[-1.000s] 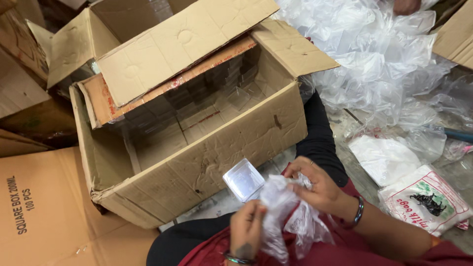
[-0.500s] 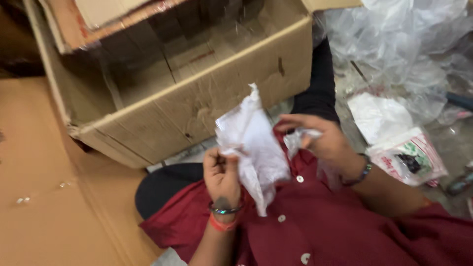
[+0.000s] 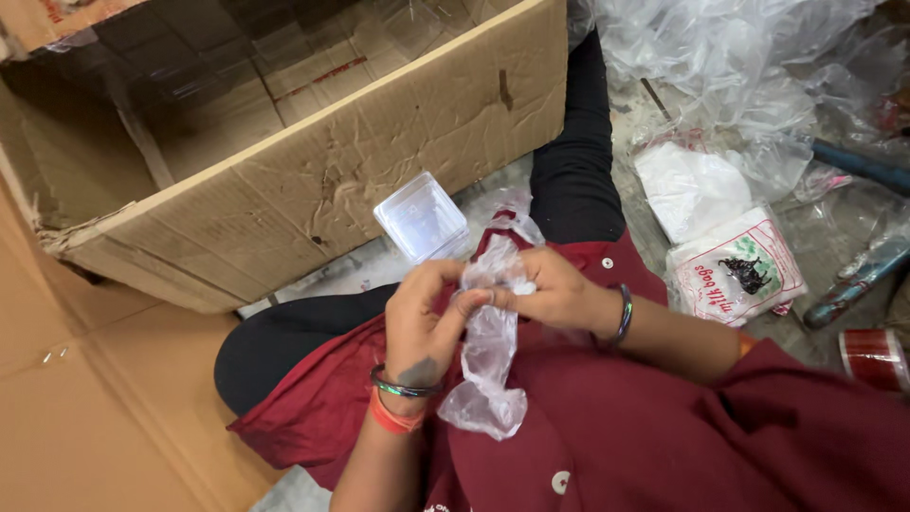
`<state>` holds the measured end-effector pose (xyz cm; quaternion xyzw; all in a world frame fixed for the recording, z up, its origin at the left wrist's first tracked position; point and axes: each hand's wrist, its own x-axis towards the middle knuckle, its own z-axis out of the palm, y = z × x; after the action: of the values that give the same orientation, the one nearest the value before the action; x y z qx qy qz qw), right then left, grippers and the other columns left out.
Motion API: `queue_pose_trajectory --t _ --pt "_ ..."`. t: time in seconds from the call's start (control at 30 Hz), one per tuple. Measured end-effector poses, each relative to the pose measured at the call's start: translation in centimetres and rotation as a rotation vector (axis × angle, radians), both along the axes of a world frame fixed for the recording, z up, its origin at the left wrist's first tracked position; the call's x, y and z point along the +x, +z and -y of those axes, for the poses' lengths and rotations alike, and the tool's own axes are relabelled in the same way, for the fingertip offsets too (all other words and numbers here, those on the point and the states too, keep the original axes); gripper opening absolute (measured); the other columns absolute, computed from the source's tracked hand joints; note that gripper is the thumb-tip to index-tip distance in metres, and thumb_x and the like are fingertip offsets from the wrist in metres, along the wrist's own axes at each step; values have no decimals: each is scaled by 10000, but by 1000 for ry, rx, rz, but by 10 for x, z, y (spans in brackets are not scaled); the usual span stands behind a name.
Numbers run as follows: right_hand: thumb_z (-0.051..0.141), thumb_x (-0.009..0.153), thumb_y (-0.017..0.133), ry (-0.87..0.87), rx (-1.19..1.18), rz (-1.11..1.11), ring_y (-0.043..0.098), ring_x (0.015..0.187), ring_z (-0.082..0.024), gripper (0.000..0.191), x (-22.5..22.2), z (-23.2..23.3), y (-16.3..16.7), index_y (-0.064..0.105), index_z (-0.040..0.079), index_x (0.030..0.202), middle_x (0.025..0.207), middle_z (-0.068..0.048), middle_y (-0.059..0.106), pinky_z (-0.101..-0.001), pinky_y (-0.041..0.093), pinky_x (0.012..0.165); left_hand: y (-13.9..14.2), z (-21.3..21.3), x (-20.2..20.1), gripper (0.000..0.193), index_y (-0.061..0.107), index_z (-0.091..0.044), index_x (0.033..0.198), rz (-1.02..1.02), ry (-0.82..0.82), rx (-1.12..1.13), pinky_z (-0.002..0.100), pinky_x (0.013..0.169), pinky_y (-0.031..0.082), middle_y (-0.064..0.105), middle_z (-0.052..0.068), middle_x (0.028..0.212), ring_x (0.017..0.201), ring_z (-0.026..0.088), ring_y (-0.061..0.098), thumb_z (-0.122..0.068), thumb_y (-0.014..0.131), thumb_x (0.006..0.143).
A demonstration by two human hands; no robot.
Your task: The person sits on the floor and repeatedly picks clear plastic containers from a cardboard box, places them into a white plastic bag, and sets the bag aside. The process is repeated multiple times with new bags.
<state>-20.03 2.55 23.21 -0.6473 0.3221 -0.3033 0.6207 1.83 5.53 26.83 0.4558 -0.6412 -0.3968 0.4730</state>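
My left hand point(image 3: 422, 318) and my right hand point(image 3: 550, 289) meet over my lap, both pinching the top of a crumpled clear plastic bag point(image 3: 488, 370) that hangs down over my dark red shirt. A small clear plastic box point(image 3: 422, 218) sits just beyond my fingers, in front of the big open cardboard carton point(image 3: 360, 180). Whether either hand touches the small box, I cannot tell.
The carton holds stacked clear boxes point(image 3: 237, 76). A heap of loose clear plastic bags point(image 3: 720, 66) lies at the upper right. A printed white packet point(image 3: 735, 270), a blue-handled tool point(image 3: 853, 275) and a red tape roll point(image 3: 877, 356) lie at the right. Flat cardboard point(image 3: 85, 408) lies left.
The bag was spread upward between my hands half a second ago; now it hangs down, bunched at its top. The small clear box is back in view by my fingers.
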Motion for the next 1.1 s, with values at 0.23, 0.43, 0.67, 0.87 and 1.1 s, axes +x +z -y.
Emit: queue_pose_trajectory --t 0.23,0.43,0.67,0.87,1.1 --pt "305 916 731 -45 179 -357 640 808 -141 317 -43 6 -14 767 17 1043 889 -106 720 -328 545 703 -13 -3 10 142 668 -36 872 188 77 125 336 639 506 647 91 772 673 235 630 -143 742 929" --pt "453 863 790 -694 -488 -944 671 874 -378 631 -74 89 -106 649 1 1281 991 -187 706 -454 516 700 -16 0 10 119 638 -15 967 109 32 -61 302 670 501 646 91 838 716 209 615 -89 709 908" --pt "241 849 810 -887 -501 -637 682 845 -344 249 -96 122 -197 662 64 945 912 -144 694 -409 547 775 -32 1 4 104 702 4 979 -103 293 313 226 620 456 668 27 756 681 53 523 -99 711 967" --pt "-171 972 578 -911 -446 339 545 809 -148 269 -135 92 -121 514 79 900 899 -65 581 -290 489 799 -35 12 5 162 677 -4 1076 -177 256 167 193 749 485 657 -11 920 821 39 552 -120 731 977" --pt "394 879 832 -111 274 497 579 732 -47 703 -69 32 -5 636 -22 1411 846 1 640 -177 470 650 -27 16 -19 258 602 -17 1146 -363 74 180 228 871 506 640 -2 1013 936 78 591 -131 755 971"
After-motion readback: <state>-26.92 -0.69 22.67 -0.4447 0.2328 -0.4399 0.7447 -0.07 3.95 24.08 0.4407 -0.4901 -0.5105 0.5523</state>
